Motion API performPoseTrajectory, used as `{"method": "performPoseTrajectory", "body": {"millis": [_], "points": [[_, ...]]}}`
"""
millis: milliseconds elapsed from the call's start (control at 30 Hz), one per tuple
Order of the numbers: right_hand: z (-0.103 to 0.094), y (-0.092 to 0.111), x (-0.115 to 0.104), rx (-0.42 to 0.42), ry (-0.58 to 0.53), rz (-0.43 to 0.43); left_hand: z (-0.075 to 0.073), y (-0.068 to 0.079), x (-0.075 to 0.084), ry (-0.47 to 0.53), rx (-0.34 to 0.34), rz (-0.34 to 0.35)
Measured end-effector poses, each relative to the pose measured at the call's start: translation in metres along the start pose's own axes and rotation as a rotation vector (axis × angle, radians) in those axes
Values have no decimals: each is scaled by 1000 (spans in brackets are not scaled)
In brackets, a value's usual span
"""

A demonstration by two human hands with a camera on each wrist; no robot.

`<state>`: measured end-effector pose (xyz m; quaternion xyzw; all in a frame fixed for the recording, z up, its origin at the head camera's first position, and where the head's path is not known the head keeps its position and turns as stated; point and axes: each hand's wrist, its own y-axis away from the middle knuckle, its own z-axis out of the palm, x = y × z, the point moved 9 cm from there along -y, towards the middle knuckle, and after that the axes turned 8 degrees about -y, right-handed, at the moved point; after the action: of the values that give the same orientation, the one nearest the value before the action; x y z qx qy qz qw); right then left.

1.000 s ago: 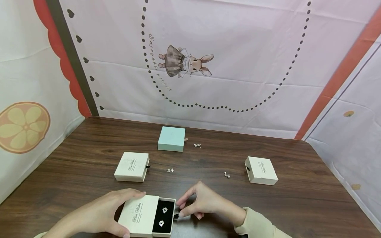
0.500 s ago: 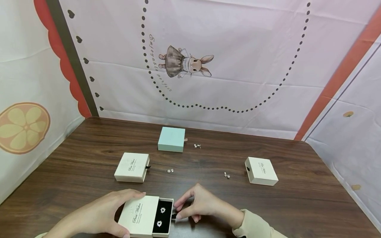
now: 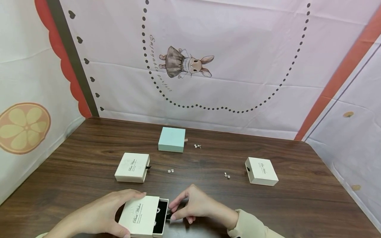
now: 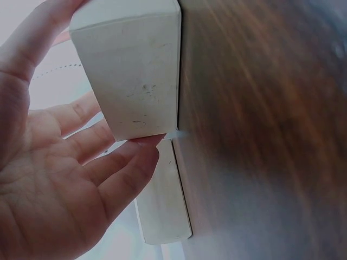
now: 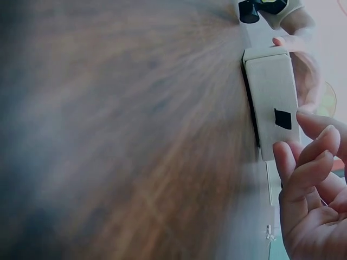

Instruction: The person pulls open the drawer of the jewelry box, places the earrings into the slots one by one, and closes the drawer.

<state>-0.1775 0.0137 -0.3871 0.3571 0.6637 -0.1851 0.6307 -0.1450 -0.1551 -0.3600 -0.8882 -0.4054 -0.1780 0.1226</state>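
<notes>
A cream drawer-style jewelry box (image 3: 139, 215) with "Best Wishes" print lies at the table's near edge. My left hand (image 3: 102, 211) grips its outer sleeve between thumb and fingers; the left wrist view shows fingertips at the sleeve's end wall. The drawer (image 3: 161, 216) sticks out partway to the right, lined in black. Two sparkly earrings (image 3: 158, 210) sit on the lining, partly covered by the sleeve. My right hand (image 3: 193, 205) touches the drawer's front with thumb and fingertips, beside the black ribbon tab (image 5: 283, 119).
Behind are a cream box (image 3: 132, 167) on the left, a mint box (image 3: 171, 139) at the back and another cream box (image 3: 262, 171) on the right. Small earring pairs lie by them: left (image 3: 170, 171), back (image 3: 197, 146) and right (image 3: 227, 175).
The drawer has slid left into the sleeve, and less of the black lining shows. My right hand has moved left along with it. The left hand has stayed in place.
</notes>
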Motion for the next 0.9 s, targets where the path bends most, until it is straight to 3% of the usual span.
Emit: {"method": "performPoseTrajectory", "body": {"millis": [500, 900], "points": [[9, -8, -5, 38, 7, -10, 3, -1, -4, 19, -42, -34], [17, -14, -3, 33, -2, -2, 1, 0, -1, -28, -5, -6]]}}
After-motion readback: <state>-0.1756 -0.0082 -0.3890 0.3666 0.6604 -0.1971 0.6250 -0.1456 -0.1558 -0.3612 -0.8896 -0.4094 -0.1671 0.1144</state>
